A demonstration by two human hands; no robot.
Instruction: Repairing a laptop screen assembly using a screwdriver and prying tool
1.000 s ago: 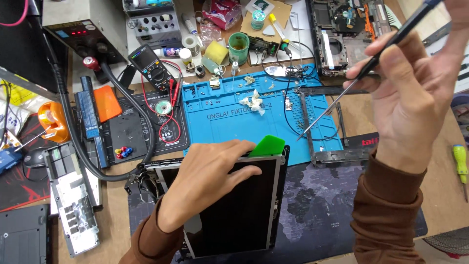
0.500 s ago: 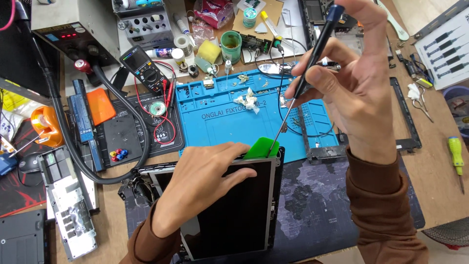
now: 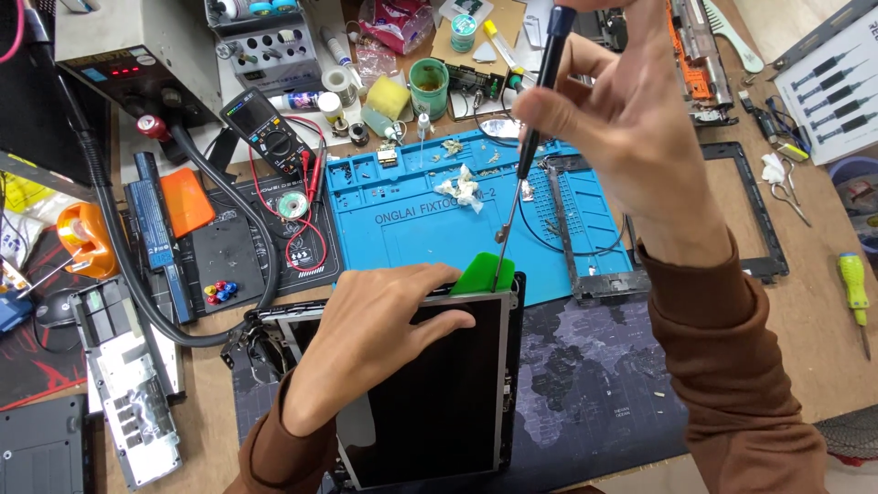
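My left hand lies flat on a dark screen panel with a silver frame, fingers spread and pressing near its top edge. A green plastic pry pick sticks up at the panel's upper right corner, just beyond my fingertips. My right hand grips a thin black screwdriver nearly upright. Its tip hangs over the blue work mat, just above the green pick.
A multimeter with red leads, a bench power unit, an orange tape roll and a battery pack sit left. A black bezel frame lies right, a green-handled screwdriver beyond it.
My right hand has swung left and down, turning the screwdriver from slanted to almost upright, its tip now near the green pick. My left hand stays on the panel.
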